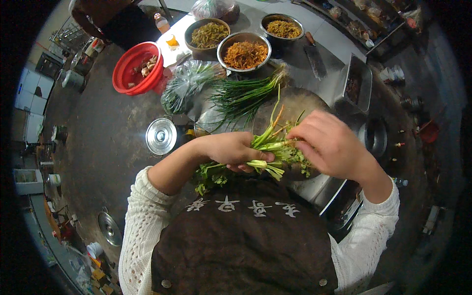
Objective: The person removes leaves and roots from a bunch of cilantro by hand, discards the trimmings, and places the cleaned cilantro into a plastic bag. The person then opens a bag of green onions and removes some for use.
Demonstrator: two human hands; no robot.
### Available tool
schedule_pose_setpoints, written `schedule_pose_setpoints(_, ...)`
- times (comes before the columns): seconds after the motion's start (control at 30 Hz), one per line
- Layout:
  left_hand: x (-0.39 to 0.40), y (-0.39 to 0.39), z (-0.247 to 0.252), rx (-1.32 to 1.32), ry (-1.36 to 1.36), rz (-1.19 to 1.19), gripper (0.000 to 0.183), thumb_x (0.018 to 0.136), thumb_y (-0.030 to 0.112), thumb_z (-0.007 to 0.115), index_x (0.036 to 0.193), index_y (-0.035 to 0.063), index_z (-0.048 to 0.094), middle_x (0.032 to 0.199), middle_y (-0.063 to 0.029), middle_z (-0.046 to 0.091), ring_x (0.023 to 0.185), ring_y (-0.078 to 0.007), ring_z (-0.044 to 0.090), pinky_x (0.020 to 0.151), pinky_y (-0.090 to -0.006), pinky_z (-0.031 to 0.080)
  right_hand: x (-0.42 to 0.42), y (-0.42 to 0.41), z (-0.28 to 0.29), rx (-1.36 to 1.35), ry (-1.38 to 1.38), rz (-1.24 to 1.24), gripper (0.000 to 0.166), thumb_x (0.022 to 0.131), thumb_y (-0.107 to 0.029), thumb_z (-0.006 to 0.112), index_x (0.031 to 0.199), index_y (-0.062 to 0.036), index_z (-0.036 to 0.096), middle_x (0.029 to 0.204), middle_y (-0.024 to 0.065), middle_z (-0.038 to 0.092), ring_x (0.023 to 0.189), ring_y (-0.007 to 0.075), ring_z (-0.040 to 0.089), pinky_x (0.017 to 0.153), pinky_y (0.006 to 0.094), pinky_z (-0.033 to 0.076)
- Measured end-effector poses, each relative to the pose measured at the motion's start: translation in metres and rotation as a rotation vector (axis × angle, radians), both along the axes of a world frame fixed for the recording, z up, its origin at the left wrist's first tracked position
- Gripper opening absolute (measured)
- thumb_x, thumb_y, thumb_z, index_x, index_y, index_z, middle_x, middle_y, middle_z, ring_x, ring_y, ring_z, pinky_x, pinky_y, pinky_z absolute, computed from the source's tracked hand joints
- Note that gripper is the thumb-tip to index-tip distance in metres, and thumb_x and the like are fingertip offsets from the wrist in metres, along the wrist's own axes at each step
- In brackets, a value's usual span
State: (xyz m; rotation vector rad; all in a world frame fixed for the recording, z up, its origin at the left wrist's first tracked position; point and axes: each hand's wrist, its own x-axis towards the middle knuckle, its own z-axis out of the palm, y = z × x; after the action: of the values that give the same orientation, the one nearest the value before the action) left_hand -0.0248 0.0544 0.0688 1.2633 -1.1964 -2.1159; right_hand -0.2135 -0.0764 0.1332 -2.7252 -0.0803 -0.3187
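Observation:
My left hand [236,149] is closed around a bunch of leafy herbs that looks like coriander [271,145]. Pale cut stems stick out past the thumb, and leaves hang below the wrist. At the root ends, my right hand [324,143] pinches a stem between thumb and fingertips; the exact contact is partly hidden by the fingers. Under the hands lies a round chopping board [311,97], largely covered. Just beyond, long green scallions [247,92] rest beside a clear plastic bag of greens [193,79].
Metal bowls of shredded vegetables [245,55] stand at the back, with a cleaver [315,61] to their right. A red plastic basin [121,70] holds garlic bulbs [147,68]. At right is a rectangular metal pan [363,86]; a lidded pot [161,136] sits left.

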Motion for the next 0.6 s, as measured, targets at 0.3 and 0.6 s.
schedule_pose_setpoints(0.3, -0.005, -0.004, -0.001, 0.027, -0.053, -0.049, 0.039, 0.09, 0.04, 0.05, 0.065, 0.01, 0.046, 0.052, 0.0055, 0.04, 0.041, -0.0041, 0.036, 0.038, -0.02, 0.026, 0.0, 0.012, -0.024, 0.015, 0.209, 0.038, 0.012, 0.078, -0.013, 0.053, 0.082, -0.0018, 0.048, 0.075, 0.013, 0.056, 0.07, 0.0295, 0.057, 0.063, 0.0378, 0.047)
schedule_pose_setpoints(0.6, 0.001, 0.006, -0.007, 0.118, 0.1, -0.004, 0.04, 0.091, 0.042, 0.049, 0.071, 0.0071, 0.05, 0.052, 0.0034, 0.04, 0.043, -0.0054, 0.038, 0.037, -0.0221, 0.027, 0.0, 0.016, -0.03, -0.003, 0.179, 0.06, 0.015, 0.076, -0.017, 0.056, 0.071, -0.0065, 0.048, 0.053, 0.0103, 0.052, 0.05, 0.0298, 0.057, 0.047, 0.039, 0.046)
